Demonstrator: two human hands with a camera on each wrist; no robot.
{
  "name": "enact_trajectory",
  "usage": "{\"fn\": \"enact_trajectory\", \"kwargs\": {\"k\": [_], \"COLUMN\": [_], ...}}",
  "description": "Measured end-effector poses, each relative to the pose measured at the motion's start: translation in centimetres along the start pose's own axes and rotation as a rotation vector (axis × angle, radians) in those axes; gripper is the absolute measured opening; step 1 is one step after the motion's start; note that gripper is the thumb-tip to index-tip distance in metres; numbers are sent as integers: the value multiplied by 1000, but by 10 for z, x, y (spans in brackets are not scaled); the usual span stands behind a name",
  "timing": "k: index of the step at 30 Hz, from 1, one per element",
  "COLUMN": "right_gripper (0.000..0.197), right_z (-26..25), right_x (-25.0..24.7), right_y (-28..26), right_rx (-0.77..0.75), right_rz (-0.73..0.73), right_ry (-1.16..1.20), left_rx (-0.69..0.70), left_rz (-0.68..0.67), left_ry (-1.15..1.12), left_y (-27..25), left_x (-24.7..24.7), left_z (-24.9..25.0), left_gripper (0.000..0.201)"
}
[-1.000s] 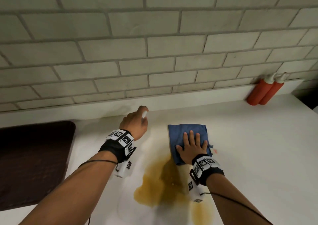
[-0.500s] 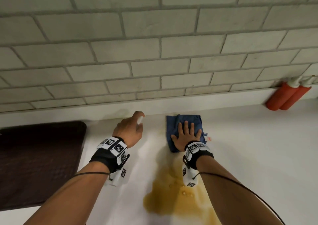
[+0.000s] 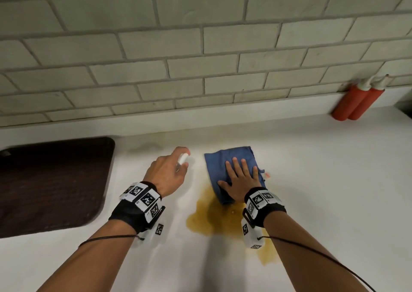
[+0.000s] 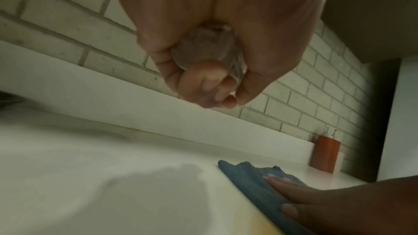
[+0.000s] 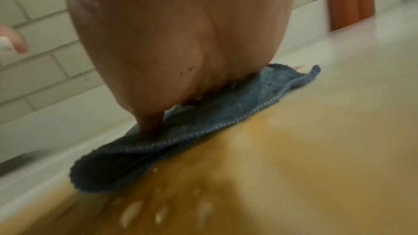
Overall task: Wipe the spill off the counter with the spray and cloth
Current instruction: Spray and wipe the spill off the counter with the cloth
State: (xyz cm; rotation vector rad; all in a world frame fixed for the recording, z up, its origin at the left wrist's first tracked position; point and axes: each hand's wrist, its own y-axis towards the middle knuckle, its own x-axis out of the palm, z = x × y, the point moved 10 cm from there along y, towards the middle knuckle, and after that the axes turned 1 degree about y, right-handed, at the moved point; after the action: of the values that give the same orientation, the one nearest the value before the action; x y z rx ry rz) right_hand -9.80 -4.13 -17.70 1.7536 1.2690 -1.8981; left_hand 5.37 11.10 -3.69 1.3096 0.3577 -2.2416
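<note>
Presently the right hand [image 3: 239,181] lies flat on the blue cloth [image 3: 220,161], fingers straight and spread, pressing it onto the white counter [image 3: 323,191]. The cloth sits at the far edge of the brown spill [image 3: 214,219], its near corner touching the liquid; in the right wrist view the cloth's [image 5: 203,122] folded hem meets the spill [image 5: 282,167] directly, and small pale droplets or bubbles dot the puddle. The spill spreads from the cloth toward the person, passing under the right wrist.

The left hand [image 3: 166,172] is curled around a small clear spray bottle [image 3: 182,158] with a white top, held above the counter just left of the cloth. From the left wrist view the fingers [image 4: 203,81] wrap the bottle's [image 4: 203,49] round clear base, and the hand's shadow falls on the counter below. The index finger appears to rest on the white top.

A dark mat [image 3: 51,184] lies on the counter at far left, well apart from the spill. Two red bottles [image 3: 354,104] with white caps stand side by side, touching, against the ledge below the tiled wall [image 3: 200,46] at far right.
</note>
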Motion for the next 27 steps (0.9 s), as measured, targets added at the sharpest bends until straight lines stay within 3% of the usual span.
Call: {"fn": "enact_trajectory", "kwargs": {"k": [15,19,20,25,27], "right_gripper": [81,114,115,81,81], "right_z": [117,127,128,118,116], "right_x": [48,71,78,109,109], "right_y": [-154,-206,-217,-247,-241], "right_rx": [245,280,280,281,280], "right_rz": [50,44,48,98,101], "right_ry": [104,119,130,138,142], "left_rx": [76,108,113,87,62], "left_rz": [-116,-134,-129,-138,-115], "left_ry": [40,49,44,30,31], "left_y": [-78,-88,-91,-110,-115], "left_x": [34,46,48,60,60], "left_z": [42,58,62,63,60], "left_gripper": [28,24,24,26,24]}}
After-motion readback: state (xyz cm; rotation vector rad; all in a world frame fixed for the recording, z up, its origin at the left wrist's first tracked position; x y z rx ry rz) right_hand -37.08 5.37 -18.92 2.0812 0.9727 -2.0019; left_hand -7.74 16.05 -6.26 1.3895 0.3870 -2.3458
